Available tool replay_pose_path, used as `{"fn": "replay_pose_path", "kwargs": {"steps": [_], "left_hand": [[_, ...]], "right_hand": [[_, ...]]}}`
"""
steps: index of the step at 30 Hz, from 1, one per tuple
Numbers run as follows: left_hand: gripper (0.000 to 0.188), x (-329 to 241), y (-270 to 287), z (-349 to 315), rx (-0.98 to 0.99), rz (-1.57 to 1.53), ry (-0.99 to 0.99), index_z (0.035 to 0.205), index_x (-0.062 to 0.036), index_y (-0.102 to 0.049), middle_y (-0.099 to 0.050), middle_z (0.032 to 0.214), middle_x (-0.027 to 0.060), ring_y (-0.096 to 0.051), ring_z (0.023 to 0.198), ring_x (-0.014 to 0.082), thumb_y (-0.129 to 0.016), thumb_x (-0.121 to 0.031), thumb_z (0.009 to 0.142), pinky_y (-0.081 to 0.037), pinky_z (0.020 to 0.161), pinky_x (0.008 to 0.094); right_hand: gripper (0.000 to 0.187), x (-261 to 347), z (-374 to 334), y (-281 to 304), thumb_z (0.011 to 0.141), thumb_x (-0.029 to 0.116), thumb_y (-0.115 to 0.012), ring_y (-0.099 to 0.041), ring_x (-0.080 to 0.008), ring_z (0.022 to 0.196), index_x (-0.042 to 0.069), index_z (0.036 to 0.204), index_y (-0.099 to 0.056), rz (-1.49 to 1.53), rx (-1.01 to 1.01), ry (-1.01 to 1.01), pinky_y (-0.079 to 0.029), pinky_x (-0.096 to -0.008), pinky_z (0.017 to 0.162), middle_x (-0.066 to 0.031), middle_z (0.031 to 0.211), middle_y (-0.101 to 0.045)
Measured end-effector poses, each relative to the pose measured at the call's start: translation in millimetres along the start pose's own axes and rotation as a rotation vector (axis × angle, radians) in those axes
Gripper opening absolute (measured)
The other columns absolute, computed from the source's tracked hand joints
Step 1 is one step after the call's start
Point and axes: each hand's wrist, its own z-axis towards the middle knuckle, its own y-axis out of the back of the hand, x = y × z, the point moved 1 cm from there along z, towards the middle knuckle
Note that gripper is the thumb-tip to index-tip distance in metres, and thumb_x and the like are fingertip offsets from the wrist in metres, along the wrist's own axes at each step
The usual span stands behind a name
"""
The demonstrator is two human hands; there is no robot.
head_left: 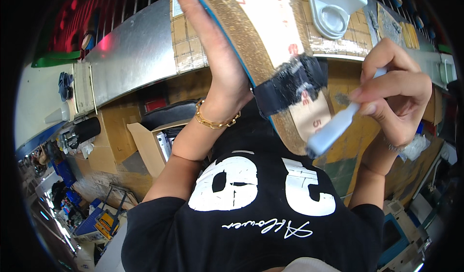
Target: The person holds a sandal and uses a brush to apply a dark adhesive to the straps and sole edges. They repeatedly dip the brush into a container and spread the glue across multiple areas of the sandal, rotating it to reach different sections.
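Observation:
My left hand (223, 54) grips a sandal footbed (256, 40) along its left edge, most of its fingers hidden behind it. The footbed is tilted with its underside facing me: brown speckled cork rim, pale middle with red print. A black strap (270, 98) crosses it, its ends folded onto the underside and smeared dark. Pinched in the fingers of my right hand (398, 86) is a brush (333, 129) with a pale, bluish-white handle. Its dark tip reaches the footbed's lower end; whether it touches the cork I cannot tell.
A white plastic container (336, 6) with a round mouth stands on taped cardboard (188, 45) on the metal bench (137, 45). An open cardboard box (150, 146) sits below at left. A black-and-silver tool (82, 133) lies farther left. Yellow strips (410, 35) lie at far right.

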Motion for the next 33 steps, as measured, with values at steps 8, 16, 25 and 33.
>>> {"fn": "replay_pose_path", "kwargs": {"steps": [8, 16, 25, 33], "left_hand": [[0.089, -14.3, -1.1, 8.0, -0.114, 0.05, -0.281, 0.148, -0.006, -0.039, -0.055, 0.14, 0.0152, -0.064, 0.117, 0.022, -0.019, -0.077, 0.097, -0.055, 0.101, 0.0371], [0.089, -13.5, -0.7, 12.6, -0.089, 0.048, -0.237, 0.148, -0.0064, -0.038, -0.055, 0.14, 0.0148, -0.064, 0.118, 0.0214, -0.02, -0.077, 0.098, -0.054, 0.101, 0.0368], [0.087, -6.3, 17.8, 30.1, -0.01, 0.0, 0.1, 0.147, -0.006, -0.041, -0.057, 0.137, 0.0148, -0.063, 0.12, 0.0199, -0.025, -0.076, 0.097, -0.055, 0.101, 0.0359], [0.093, 1.3, 13.6, 29.0, 0.266, 0.036, 0.318, 0.147, -0.0003, -0.041, -0.056, 0.138, 0.0223, -0.066, 0.117, 0.0247, -0.027, -0.077, 0.097, -0.06, 0.094, 0.0398]], "right_hand": [[0.033, 13.7, -17.2, -32.3, 0.054, 0.002, -0.085, -0.051, -0.0124, 0.065, 0.012, 0.086, -0.083, -0.461, -0.391, 0.136, -0.035, -0.0244, 0.058, -0.005, 0.082, -0.061], [0.025, 11.1, -11.9, -27.2, 0.059, 0.003, -0.079, -0.056, -0.0179, 0.078, 0.004, 0.084, -0.08, -0.37, -0.343, -0.006, -0.04, -0.0266, 0.066, -0.0082, 0.085, -0.06], [0.026, 3.4, -0.9, -29.1, 0.061, 0.009, -0.081, -0.054, -0.0112, 0.064, 0.019, 0.084, -0.084, -0.174, -0.192, 0.135, -0.036, -0.0243, 0.06, -0.0006, 0.077, -0.062], [0.026, -6.5, -2.5, -26.7, 0.06, 0.009, -0.086, -0.052, -0.008, 0.065, 0.017, 0.085, -0.084, -0.048, -0.042, 0.23, -0.035, -0.0223, 0.054, -0.0008, 0.083, -0.062]]}}
